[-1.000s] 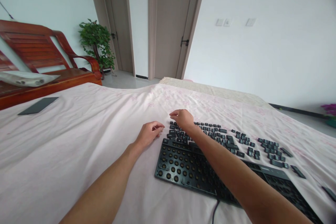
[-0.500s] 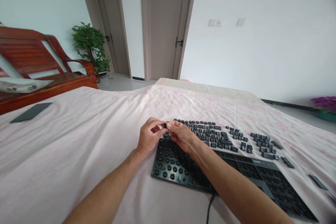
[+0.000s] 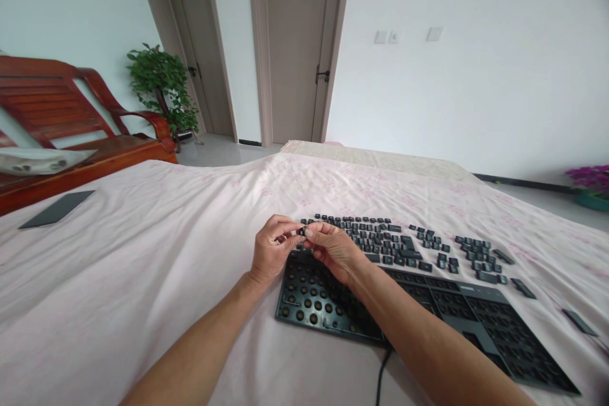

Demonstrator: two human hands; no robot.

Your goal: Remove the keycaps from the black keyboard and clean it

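Note:
A black keyboard base [image 3: 428, 311] with its keycaps taken off lies on a pink sheet [image 3: 143, 254], its round key sockets bare. Several loose dark keycaps [image 3: 394, 244] lie in rows just beyond it. My left hand [image 3: 271, 250] and my right hand [image 3: 333, 247] meet above the keyboard's far left corner. Both pinch one small black keycap [image 3: 301, 230] between their fingertips.
A dark flat tablet or phone [image 3: 57, 208] lies on the sheet at far left. A red wooden bench [image 3: 71, 114] with a white bag stands behind it, next to a green plant [image 3: 164, 85]. Doors are at the back. The keyboard's cable [image 3: 380, 380] runs toward me.
My right hand picked a keycap from the rows and drew back; my left hand rose from the sheet to meet it. Now both pinch the keycap together.

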